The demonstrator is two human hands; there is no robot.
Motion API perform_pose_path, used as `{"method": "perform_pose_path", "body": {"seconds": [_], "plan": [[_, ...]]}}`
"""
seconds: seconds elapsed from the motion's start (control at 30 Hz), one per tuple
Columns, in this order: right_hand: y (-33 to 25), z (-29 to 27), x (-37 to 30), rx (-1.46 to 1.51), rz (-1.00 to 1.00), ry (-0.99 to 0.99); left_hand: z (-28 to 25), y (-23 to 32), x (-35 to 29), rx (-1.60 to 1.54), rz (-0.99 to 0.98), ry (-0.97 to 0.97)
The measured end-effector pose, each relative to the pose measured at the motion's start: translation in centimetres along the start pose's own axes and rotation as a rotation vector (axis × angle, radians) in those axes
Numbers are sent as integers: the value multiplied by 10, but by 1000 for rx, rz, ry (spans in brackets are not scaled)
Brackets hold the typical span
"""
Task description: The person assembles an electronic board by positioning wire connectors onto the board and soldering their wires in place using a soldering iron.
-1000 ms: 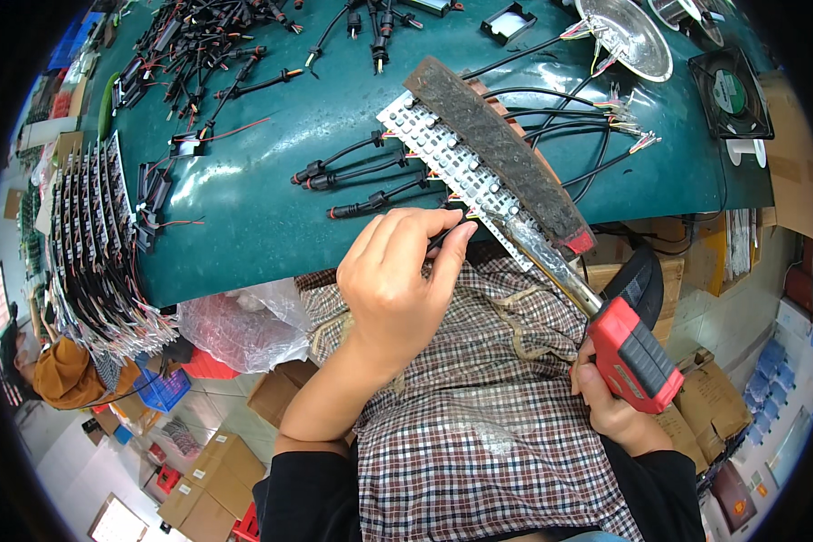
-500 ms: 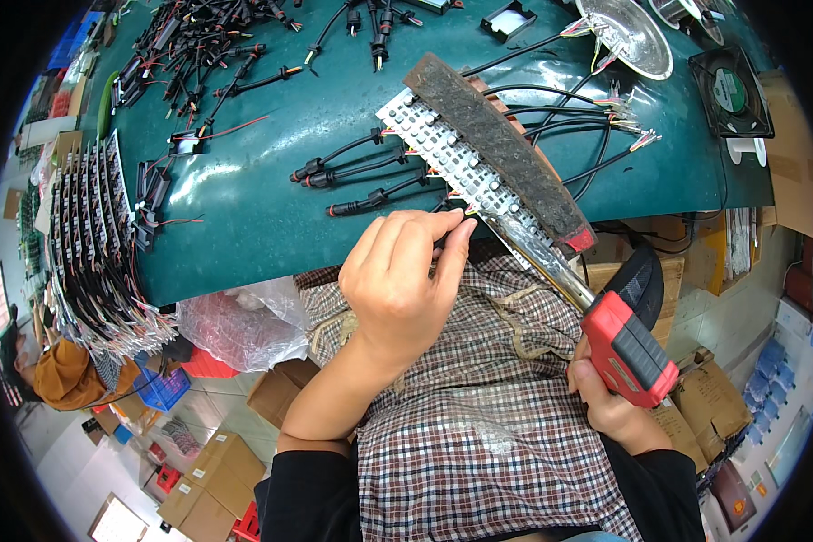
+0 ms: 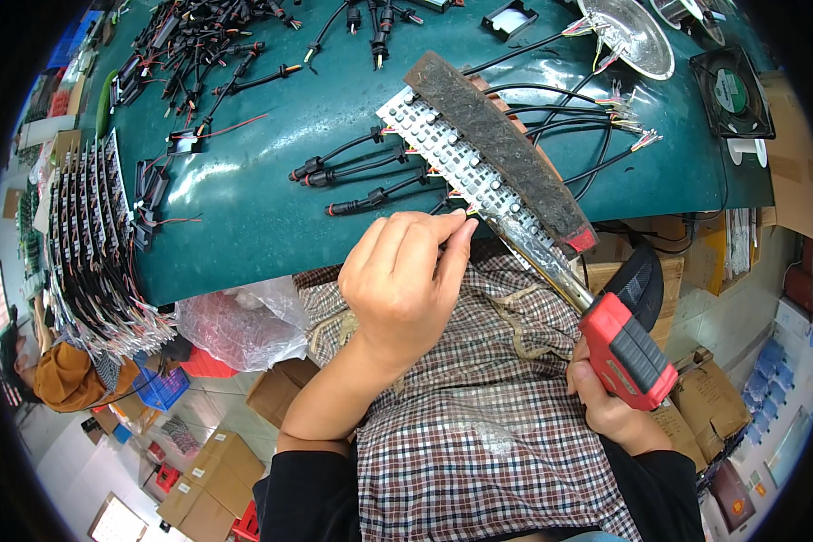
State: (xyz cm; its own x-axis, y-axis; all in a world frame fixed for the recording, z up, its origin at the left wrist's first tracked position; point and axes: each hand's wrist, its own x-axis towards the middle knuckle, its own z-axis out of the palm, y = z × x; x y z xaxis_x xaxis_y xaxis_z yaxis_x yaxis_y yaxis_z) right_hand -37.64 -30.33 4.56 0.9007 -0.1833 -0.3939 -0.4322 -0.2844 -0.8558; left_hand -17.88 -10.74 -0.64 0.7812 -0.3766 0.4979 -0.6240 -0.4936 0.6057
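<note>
Little has moved: left hand [image 3: 402, 285] still pinches a thin wire at the near edge of the perforated strip [image 3: 465, 167]. Right hand [image 3: 610, 406] closed round the red heat tool [image 3: 628, 348]. Wire judged light, floppy; grip its black connector.

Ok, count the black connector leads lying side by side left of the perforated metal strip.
3: connector leads and lie on the green table, left of the strip. Others may hide beneath the left hand.
</note>
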Motion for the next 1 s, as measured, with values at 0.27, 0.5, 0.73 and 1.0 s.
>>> {"method": "perform_pose_path", "body": {"seconds": [0.27, 0.5, 0.73, 1.0], "plan": [[-1, -4, -8, 88, 36, -5, 1, -1, -1, -3, 6, 7], [-2, -2, -6, 80, -6, 3, 0, 0, -1, 3, 1, -1], [-2, -1, -3, 108, -29, 14, -11, -1, 7, -258, -272, -125], [1, -1, -7, 111, -32, 8, -27, -23, 44, -226, -38, -445]]}}
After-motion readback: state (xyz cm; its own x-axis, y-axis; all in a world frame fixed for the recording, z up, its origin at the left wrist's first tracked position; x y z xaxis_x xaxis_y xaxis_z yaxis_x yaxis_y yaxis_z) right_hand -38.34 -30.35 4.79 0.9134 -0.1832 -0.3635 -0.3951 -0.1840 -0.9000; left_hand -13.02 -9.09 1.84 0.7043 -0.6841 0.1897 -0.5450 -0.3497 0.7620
